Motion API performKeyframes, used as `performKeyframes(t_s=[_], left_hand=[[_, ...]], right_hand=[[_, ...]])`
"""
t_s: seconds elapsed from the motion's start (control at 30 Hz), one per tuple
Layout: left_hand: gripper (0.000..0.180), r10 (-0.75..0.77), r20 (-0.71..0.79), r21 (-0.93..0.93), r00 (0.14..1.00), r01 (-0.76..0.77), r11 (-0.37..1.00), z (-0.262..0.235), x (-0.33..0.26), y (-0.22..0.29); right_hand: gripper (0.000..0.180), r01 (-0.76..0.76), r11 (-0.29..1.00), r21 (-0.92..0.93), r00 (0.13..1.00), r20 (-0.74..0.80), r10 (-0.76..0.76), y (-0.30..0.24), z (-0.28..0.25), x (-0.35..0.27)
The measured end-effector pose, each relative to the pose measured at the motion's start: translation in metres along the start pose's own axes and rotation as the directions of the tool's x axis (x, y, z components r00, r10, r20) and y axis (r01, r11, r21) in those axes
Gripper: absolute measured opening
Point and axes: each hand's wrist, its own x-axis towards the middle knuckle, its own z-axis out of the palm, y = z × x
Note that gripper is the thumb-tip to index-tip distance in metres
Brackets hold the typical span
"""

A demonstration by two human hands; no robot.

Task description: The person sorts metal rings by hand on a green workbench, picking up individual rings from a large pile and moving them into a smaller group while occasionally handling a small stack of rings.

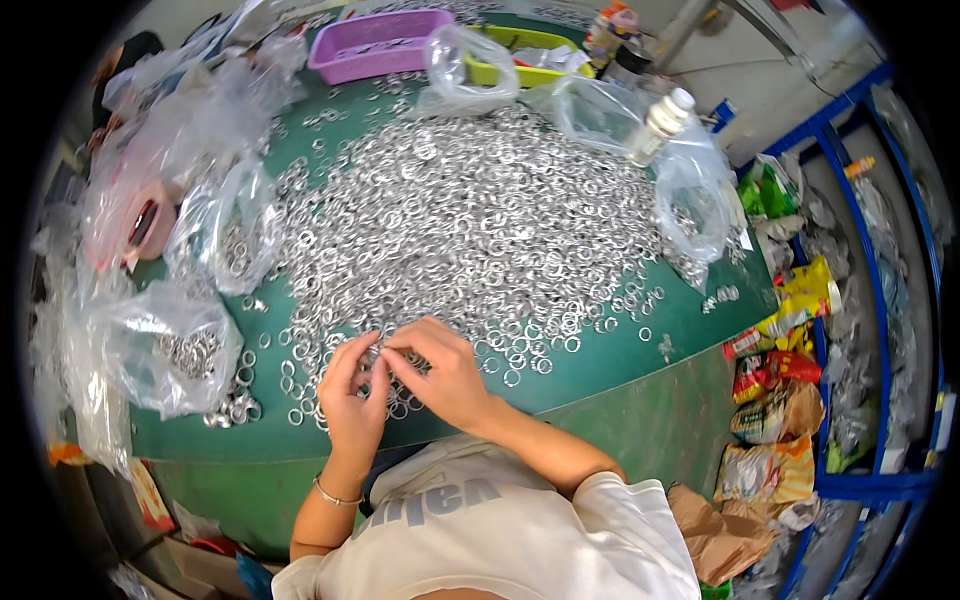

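A wide heap of silver metal rings (470,220) covers the middle of the green table (590,372). At the heap's near edge my left hand (350,385) and my right hand (440,370) meet, fingertips together. Both hands are closed in a pinch. Whatever lies between the fingertips is too small to make out. Loose rings lie around and beneath my hands. To the left, a clear plastic bag (125,345) holds more rings, and several rings sit beside it.
Along the far edge stand a purple basket (330,62) and a yellow-green basket (482,72). A white bottle (662,125) rises among open plastic bags at the right. More plastic bags (215,130) crowd the left side. A blue metal rack (875,487) stands to the right, beside colourful packages.
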Motion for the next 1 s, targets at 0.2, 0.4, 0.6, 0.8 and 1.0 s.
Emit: performKeyframes(t_s=[0.2, 0.4, 0.6, 0.8, 1.0], left_hand=[[0.030, -0.136, 0.062, -0.340, 0.989, 0.149, 0.929, 0.015, -0.002, 0.002], [0.029, -0.052, 0.089, -0.119, 0.995, 0.063, 0.991, 0.023, 0.002, 0.018], [0.023, -0.259, 0.343, -0.499, 0.903, 0.409, 0.764, 0.031, 0.011, 0.012], [0.020, -0.261, 0.254, -0.486, 0.932, 0.356, 0.798, 0.040, 0.006, 0.012], [0.018, -0.381, 0.335, -0.561, 0.862, 0.507, 0.654, 0.038, 0.010, 0.009]], right_hand=[[0.012, 0.159, 0.963, -0.220, 0.983, -0.052, -0.174, -0.001, -0.008, -0.007], [0.008, -0.114, 0.990, -0.083, 0.991, -0.081, 0.107, 0.012, -0.019, -0.016], [0.007, -0.168, 0.983, -0.068, 0.981, -0.106, 0.160, 0.015, -0.035, -0.015], [0.007, -0.041, 0.978, -0.205, 0.998, -0.059, 0.029, 0.021, -0.046, -0.014], [0.011, -0.409, 0.853, 0.324, 0.907, 0.041, 0.420, 0.019, -0.049, -0.019]])
